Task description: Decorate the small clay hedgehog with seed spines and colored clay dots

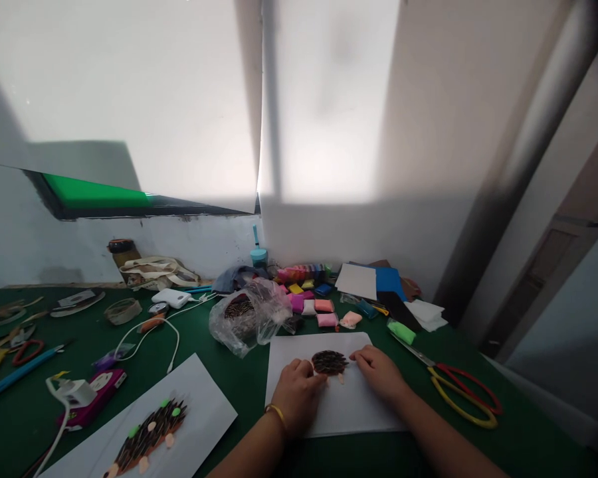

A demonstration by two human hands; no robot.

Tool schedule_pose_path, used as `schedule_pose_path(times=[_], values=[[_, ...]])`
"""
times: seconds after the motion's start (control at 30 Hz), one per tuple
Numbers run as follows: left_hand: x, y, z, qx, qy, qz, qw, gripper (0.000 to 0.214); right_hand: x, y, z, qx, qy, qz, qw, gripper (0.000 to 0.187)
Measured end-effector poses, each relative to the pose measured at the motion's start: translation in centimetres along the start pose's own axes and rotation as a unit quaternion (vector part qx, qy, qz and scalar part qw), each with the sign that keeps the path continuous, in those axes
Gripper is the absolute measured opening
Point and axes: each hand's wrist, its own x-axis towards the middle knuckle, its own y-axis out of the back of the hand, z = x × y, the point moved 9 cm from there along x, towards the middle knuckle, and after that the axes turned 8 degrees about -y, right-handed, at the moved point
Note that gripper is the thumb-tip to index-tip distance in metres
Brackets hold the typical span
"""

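Observation:
A small dark brown scaled craft figure (329, 362) lies on a white sheet of paper (339, 405) on the green table. My left hand (298, 392), with a gold bangle at the wrist, rests on the sheet with fingers curled against the figure's left edge. My right hand (379, 372) lies on the sheet at the figure's right edge, fingers bent and touching it. Neither hand lifts the figure off the paper.
A second sheet with a finished scaled figure (149, 431) lies at front left. A plastic bag of brown pieces (249, 317), coloured clay packets (313, 299), red-and-yellow scissors (458, 388), a white charger with cable (172, 299), card sheets (373, 282) and tools at far left crowd the table.

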Motion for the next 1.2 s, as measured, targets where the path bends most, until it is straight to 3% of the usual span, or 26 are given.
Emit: schedule_pose_path(times=[0.1, 0.2, 0.27, 0.33, 0.4, 0.47, 0.57, 0.63, 0.73, 0.83, 0.97, 1.2], values=[[-0.2, 0.9, -1.4, -0.056, 0.036, 0.066, 0.996, 0.037, 0.7, 0.7, 0.7, -0.004, -0.022, 0.006, 1.000, 0.035], [-0.3, 1.3, -3.9, -0.113, 0.102, 0.118, 0.981, 0.028, 1.9, 3.1, 2.3, -0.088, -0.048, 0.057, 0.993, 0.033], [-0.3, 1.1, -5.3, -0.140, 0.134, 0.132, 0.972, 0.024, 2.6, 6.3, 4.1, -0.185, -0.089, 0.155, 0.966, 0.038], [-0.3, 0.9, -6.4, -0.154, 0.153, 0.139, 0.966, 0.023, 3.1, 8.8, 6.5, -0.252, -0.158, 0.211, 0.931, 0.046], [-0.2, 0.7, -7.1, -0.162, 0.167, 0.142, 0.962, 0.023, 3.7, 9.6, 8.6, -0.278, -0.200, 0.188, 0.920, 0.042], [-0.1, 0.7, -7.5, -0.170, 0.176, 0.145, 0.959, 0.022, 4.1, 10.0, 9.1, -0.276, -0.200, 0.180, 0.923, 0.035], [0.5, 1.0, -7.4, -0.186, 0.175, 0.157, 0.954, 0.019, 4.3, 9.2, 6.3, -0.199, -0.111, 0.169, 0.959, 0.035], [1.5, 1.5, -6.6, -0.203, 0.160, 0.165, 0.952, 0.017, 4.0, 7.3, 2.8, -0.093, -0.018, 0.115, 0.989, 0.038], [3.3, 2.7, -4.5, -0.236, 0.119, 0.183, 0.947, 0.017, 2.7, 4.7, -2.1, 0.018, 0.063, 0.064, 0.996, 0.036], [4.8, 4.4, -2.4, -0.251, 0.075, 0.219, 0.940, 0.015, 1.6, 3.3, -5.2, 0.074, 0.093, 0.058, 0.991, 0.032], [5.6, 5.5, -1.1, -0.228, 0.058, 0.227, 0.945, 0.013, 1.0, 2.9, -7.2, 0.084, 0.128, 0.066, 0.986, 0.027], [5.4, 3.9, -1.7, -0.195, 0.074, 0.141, 0.968, 0.022, 0.2, 2.9, -8.6, 0.036, 0.158, 0.067, 0.985, 0.029]])
